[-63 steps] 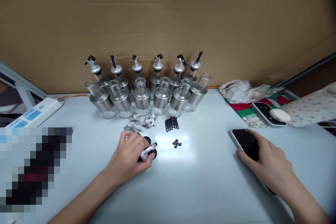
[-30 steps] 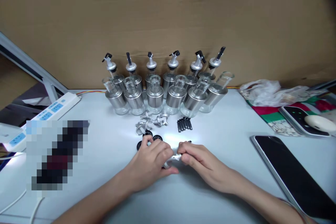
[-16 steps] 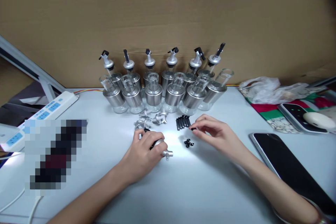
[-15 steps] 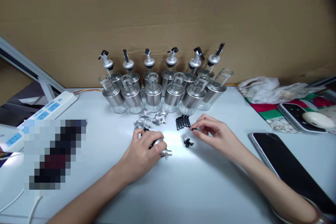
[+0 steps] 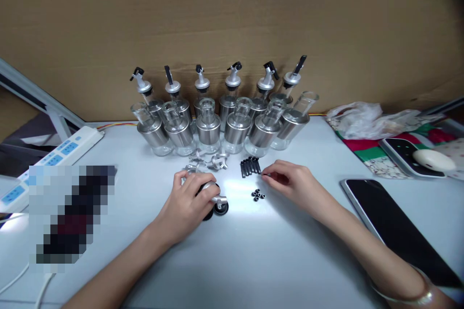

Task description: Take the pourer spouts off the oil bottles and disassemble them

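The left hand (image 5: 189, 204) is gripping a silver spout (image 5: 220, 199) while the right hand (image 5: 293, 182) is pinching a dark piece (image 5: 267, 174), one o'clock from black caps (image 5: 259, 194).

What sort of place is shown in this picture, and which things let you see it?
Probably a small tabletop workstation: two rows of glass-and-metal bottles stand before a cardboard panel, black levers lie grouped in front, and a power strip lies at the left.
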`<action>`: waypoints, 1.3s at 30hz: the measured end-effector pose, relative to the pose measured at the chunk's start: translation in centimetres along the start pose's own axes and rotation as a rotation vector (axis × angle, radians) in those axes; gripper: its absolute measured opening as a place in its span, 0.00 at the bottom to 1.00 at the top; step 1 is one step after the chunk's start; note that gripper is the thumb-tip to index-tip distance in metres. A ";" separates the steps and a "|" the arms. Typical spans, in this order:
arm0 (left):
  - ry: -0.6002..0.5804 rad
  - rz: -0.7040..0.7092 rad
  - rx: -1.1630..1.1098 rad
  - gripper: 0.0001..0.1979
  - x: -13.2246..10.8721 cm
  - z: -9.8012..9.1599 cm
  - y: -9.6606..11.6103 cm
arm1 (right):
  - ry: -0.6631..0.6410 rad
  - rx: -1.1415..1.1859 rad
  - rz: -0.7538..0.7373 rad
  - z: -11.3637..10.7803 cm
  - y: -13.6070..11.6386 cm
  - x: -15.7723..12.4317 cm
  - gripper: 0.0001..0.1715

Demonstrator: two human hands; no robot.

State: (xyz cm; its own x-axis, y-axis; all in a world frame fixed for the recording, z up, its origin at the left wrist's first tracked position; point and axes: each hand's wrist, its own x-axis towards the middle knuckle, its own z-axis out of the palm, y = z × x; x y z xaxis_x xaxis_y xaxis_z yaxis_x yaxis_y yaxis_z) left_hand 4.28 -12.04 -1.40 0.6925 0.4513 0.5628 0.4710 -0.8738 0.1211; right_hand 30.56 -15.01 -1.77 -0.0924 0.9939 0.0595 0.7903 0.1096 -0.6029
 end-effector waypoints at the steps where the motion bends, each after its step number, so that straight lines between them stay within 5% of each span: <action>1: 0.004 0.000 0.001 0.09 0.0 0.0 0.0 | -0.018 0.013 0.002 0.0 0.0 0.0 0.12; 9: -0.001 0.003 0.006 0.08 0.1 -0.1 -0.2 | -0.223 0.037 0.025 -0.5 -0.4 -0.4 0.13; 23: 0.000 0.003 0.002 0.07 0.1 0.0 -0.2 | -0.285 0.075 -0.002 -0.6 -1.1 -0.7 0.22; 39: 0.018 0.011 0.017 0.07 0.2 -0.2 -0.2 | -0.422 0.078 -0.065 -1.0 -0.8 -0.9 0.20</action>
State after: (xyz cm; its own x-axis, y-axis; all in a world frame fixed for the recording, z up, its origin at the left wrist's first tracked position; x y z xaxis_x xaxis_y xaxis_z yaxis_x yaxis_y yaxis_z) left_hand 4.25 -11.81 -1.13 0.6877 0.4383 0.5787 0.4729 -0.8753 0.1009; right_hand 30.64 -15.99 -0.55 -0.3928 0.8926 -0.2213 0.7283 0.1549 -0.6675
